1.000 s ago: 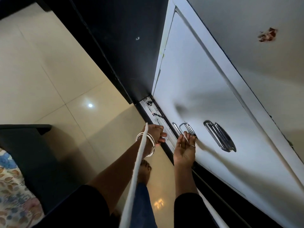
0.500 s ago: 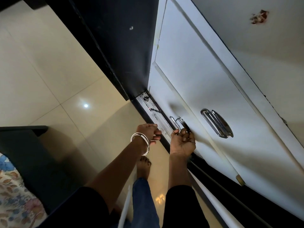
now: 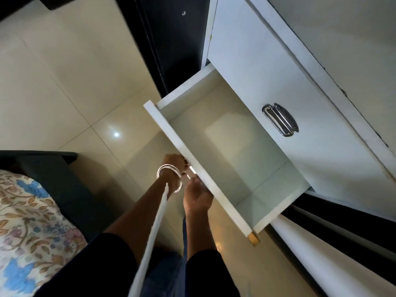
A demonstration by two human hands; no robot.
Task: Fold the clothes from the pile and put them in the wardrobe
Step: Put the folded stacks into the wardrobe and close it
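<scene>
Drawer (image 3: 231, 146) out, both hands at its front!

The white drawer of the wardrobe (image 3: 321, 61) stood pulled well out over the tiled floor (image 3: 64, 93), its pale inside bare as far as the view reached. The left hand (image 3: 174, 162), bangles (image 3: 169, 174) on its wrist, curled against the outer face of the drawer front (image 3: 192, 159), its grip closed on something there, though the handle itself was mostly hidden. The right hand (image 3: 198, 196) sat just beside it, fingers curled under the front's edge; what that grip pinched could not be told. A chrome handle (image 3: 280, 120) showed on the shut panel above. A floral bedsheet (image 3: 27, 221) lay at lower left; no clothes pile was in view.
</scene>
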